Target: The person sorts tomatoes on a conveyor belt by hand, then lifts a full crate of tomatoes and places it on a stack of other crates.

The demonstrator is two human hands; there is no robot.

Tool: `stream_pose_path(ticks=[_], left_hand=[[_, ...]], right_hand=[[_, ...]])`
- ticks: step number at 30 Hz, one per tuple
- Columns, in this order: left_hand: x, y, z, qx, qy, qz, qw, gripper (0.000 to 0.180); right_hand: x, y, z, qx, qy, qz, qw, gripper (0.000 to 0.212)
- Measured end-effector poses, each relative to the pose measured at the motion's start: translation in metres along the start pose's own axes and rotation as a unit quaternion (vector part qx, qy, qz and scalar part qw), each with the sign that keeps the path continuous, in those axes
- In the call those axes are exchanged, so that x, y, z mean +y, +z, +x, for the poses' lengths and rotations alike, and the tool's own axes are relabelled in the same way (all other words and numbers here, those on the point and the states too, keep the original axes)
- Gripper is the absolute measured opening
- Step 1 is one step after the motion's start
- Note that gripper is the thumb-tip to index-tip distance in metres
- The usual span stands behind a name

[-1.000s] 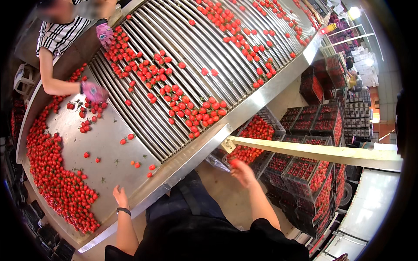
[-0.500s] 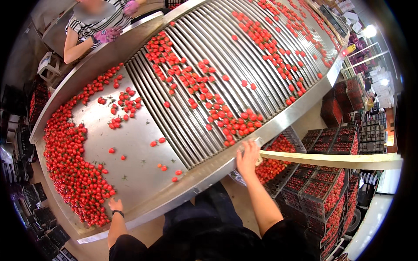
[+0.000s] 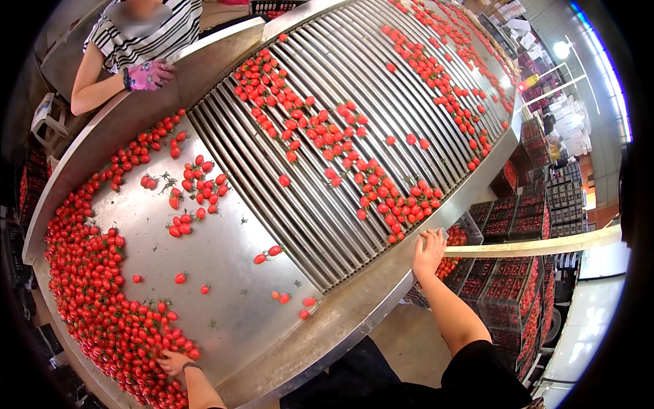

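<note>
2 bare hands on the wearer, 1 at each end of the near side of a sorting line. Left hand (image 3: pixel 176 361), with 1 dark wristband (image 3: pixel 192 366), lies at the lower edge of the large tomato heap (image 3: pixel 95 293); fingers partly spread and touching fruit, but cannot tell whether any is gripped. Right hand (image 3: pixel 428 253) fairly flat, fingers extended over the metal rim (image 3: pixel 361 300), just beside the rollers. Heap too dense to count; it runs along the curved outer wall (image 3: pixel 82 160) of the metal plate (image 3: pixel 252 347). Loose on the plate, between heap and rollers: 1 group of 4 tomatoes (image 3: pixel 284 298) near the roller edge, 1 pair (image 3: pixel 274 250) above it, 3 scattered singles (image 3: pixel 180 278) further left; a looser cluster (image 3: pixel 204 191) higher up, overlapping, count uncertain. At least 3 green stem scraps (image 3: pixel 212 324) also on the plate. Roller bed (image 3: pixel 286 225): 2 broad bands of tomatoes, individual fruit not countable; between the bands, 1 row of 3 (image 3: pixel 411 139). Across the line: 1 co-worker in a striped top (image 3: pixel 153 31), 1 pink glove (image 3: pixel 150 75) clearly visible near the wall. Right side: 1 pale yellow bar (image 3: pixel 538 247) and stacked dark crates (image 3: pixel 507 293) of red fruit, number uncertain.
</note>
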State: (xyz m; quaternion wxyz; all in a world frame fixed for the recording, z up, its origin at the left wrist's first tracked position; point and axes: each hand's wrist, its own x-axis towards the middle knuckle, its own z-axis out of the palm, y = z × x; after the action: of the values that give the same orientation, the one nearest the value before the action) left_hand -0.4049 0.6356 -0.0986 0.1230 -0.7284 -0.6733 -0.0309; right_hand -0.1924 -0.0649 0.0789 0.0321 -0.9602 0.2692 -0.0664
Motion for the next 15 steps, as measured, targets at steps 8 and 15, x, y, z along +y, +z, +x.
stream_pose_path(ticks=[8,15], left_hand=[[0.217,-0.068,-0.147,-0.150,0.453,-0.305,0.824,0.046],[0.320,-0.101,-0.233,-0.292,0.595,-0.397,0.635,0.058]], right_hand=[[-0.004,0.005,-0.006,-0.010,-0.002,-0.021,1.000,0.018],[-0.012,0.005,-0.011,-0.015,0.005,-0.009,1.000,0.017]])
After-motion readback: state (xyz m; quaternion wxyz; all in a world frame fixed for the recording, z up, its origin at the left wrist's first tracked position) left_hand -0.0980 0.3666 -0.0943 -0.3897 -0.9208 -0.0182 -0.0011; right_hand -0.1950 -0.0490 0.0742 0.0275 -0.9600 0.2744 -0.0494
